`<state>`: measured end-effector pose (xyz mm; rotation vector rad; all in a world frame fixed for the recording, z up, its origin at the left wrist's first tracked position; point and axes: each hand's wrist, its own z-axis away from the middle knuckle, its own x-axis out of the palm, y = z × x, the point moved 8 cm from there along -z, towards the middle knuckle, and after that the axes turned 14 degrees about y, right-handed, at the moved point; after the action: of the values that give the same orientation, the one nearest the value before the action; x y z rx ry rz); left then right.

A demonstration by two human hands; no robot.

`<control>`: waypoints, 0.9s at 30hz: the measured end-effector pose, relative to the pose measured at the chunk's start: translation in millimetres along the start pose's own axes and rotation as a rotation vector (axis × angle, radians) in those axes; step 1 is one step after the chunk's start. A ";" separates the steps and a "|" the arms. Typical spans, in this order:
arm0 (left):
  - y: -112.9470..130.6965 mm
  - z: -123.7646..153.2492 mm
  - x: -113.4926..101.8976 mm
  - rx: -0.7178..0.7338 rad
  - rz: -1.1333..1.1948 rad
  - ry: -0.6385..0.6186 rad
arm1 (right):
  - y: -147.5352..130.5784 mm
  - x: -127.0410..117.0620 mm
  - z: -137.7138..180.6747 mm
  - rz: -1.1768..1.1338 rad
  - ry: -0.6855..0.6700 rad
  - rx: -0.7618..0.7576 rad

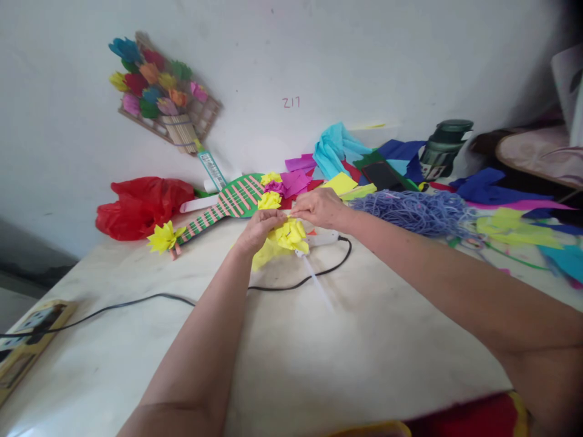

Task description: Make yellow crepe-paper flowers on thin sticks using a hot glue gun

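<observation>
A yellow paper flower (290, 235) is pinched between the fingertips of both hands above the table. My left hand (263, 229) closes on its left edge, and my right hand (322, 208) closes on its top. Just beneath it lies a white glue gun (322, 238) with a translucent glue stick (317, 282) poking toward me. More yellow paper (268, 255) shows under my left hand. Behind my hands rests a green guitar-shaped craft (241, 197) with pinkish strips. Yellow and magenta paper flowers (269, 200) sit at its right end, and another yellow flower (164, 237) at its left tip.
A black cord (159, 296) crosses the table to a power strip (34, 337) at left. Red plastic (143, 206) lies at the back left. Bluish string (412, 212), coloured paper (337, 149) and a dark green jar (445, 150) crowd the right. A flower decoration (157, 85) leans against the wall.
</observation>
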<state>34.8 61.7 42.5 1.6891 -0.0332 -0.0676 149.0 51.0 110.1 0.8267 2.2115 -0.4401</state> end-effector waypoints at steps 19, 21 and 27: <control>-4.5 -1.4 2.0 -0.017 -0.018 -0.038 | -3.1 -1.5 -1.4 -0.064 -0.020 -0.048; -3.9 -0.5 2.8 -0.032 -0.016 -0.035 | -4.0 -2.0 -1.4 -0.061 -0.016 -0.060; -3.1 1.7 4.9 -0.106 0.061 -0.010 | -6.4 -3.7 -2.5 -0.039 -0.042 -0.046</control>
<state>39.5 60.0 39.1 1.5809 -0.0872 -0.0314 145.3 46.0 115.0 0.7442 2.1939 -0.4197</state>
